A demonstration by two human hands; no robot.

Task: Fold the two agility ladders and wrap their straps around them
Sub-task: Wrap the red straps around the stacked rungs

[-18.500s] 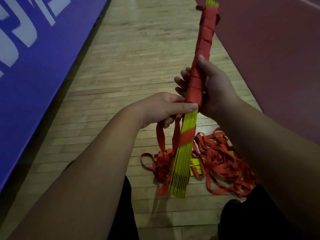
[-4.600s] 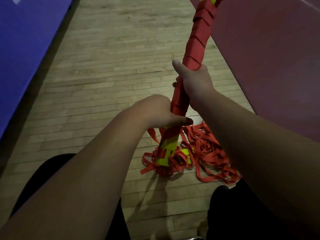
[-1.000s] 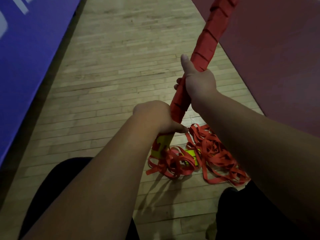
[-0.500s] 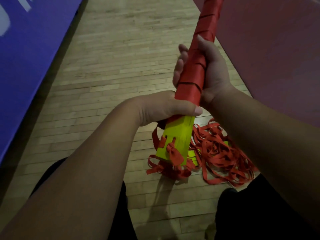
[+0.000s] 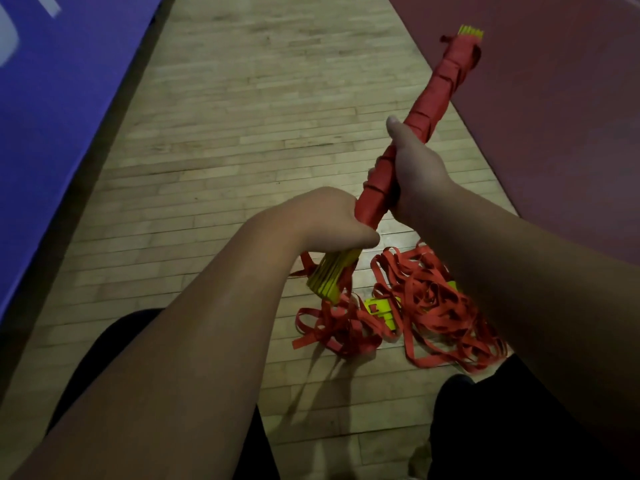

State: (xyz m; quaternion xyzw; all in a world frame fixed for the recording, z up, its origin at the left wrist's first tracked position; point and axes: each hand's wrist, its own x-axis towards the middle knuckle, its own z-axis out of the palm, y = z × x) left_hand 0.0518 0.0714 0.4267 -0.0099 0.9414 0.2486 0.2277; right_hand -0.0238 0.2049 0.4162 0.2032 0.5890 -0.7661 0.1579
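1. The left hand curls tightly round the lower end of the folded ladder, just above its bare yellow tips.
2. The strap-wound ladder slants up and rightward above the wooden floor.
3. The right hand grips its middle, thumb laid along it.
4. The second ladder lies tangled on the floor.

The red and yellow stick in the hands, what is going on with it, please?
A person holds a folded bundle of yellow plastic ladder rungs, mostly wrapped in a red fabric strap. The right hand grips the bundle at its wrapped middle, and the left hand grips it lower, just above the bare yellow end. A tangled pile of red straps and yellow rungs, apparently the second ladder, lies unfolded on the wooden floor beside it.
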